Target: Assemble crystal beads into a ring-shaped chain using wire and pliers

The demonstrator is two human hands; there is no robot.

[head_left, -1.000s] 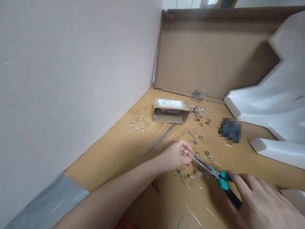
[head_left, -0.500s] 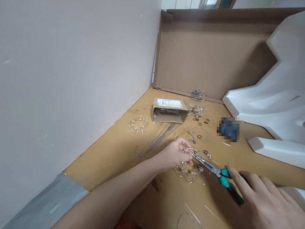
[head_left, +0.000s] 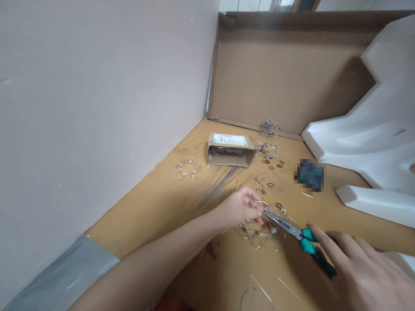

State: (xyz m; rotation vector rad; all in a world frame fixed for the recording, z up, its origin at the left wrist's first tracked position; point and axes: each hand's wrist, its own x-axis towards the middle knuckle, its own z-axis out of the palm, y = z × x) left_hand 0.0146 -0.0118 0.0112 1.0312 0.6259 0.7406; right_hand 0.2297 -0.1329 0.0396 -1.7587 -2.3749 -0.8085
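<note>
My left hand (head_left: 241, 208) pinches a thin silvery wire loop (head_left: 263, 203) between thumb and fingers. At its edge are the jaw tips of long-nose pliers (head_left: 288, 228), whose handles are green and black. Wrapped round those handles is my right hand (head_left: 353, 263); part of its grip is hidden behind the fingers. Whether the jaws are closed on the wire is too small to tell. Just below my left hand lies a ring of wire and clear beads (head_left: 257, 235). Several dark small rings (head_left: 270, 185) and a few beads are scattered beyond the hands.
A small open cardboard box (head_left: 230, 151) holds beaded wire pieces, with straight wires (head_left: 220, 185) in front. Another beaded ring (head_left: 187, 168) lies to its left. White foam blocks (head_left: 372, 207) stand at right, a large cardboard panel (head_left: 292, 77) behind. A pixelated dark item (head_left: 309, 175) sits near the foam.
The wire loop in my left hand shows less of its curve now. The plier handles have dropped slightly to the lower right with my right hand; my left hand stays nearly in place.
</note>
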